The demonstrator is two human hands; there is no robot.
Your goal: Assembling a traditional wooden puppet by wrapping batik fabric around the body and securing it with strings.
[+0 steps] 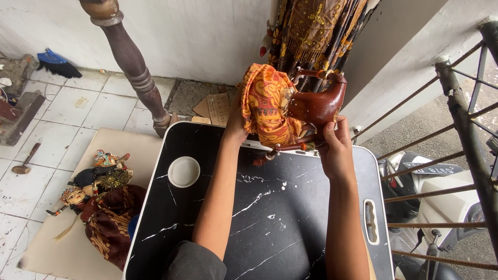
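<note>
**Ana:** Head view first, from the left. On the floor lies a mallet [25, 159], then a flat board [57, 243] with 2 rod puppets [98, 192] in dark patterned cloth. Next comes the black marbled bench [270, 228], with a white round dish [184, 171] on its near-left part.

**Bo:** And the hands?

**Ana:** Both are raised over the far edge of the bench. The left hand [236, 123] is closed on the orange patterned cloth [264, 103], gripping it from the left side. The right hand [336, 148] is curled up from below around the red-brown wooden puppet body [319, 103]; its fingers wrap the lower part, near a thin rod that sticks out down and to the left.

**Bo:** So where does the piece sit between them?

**Ana:** Directly between the 2 hands, held in the air, not resting on the bench. Its long axis runs roughly left to right: cloth end at the left hand, wooden end at the right. Neither hand is nearer; each holds its own end.

**Bo:** Anything further right?

**Ana:** A slot handle [370, 222] in the bench edge, then a rusty railing [461, 135] with a parked scooter [430, 197] beyond it.
</note>
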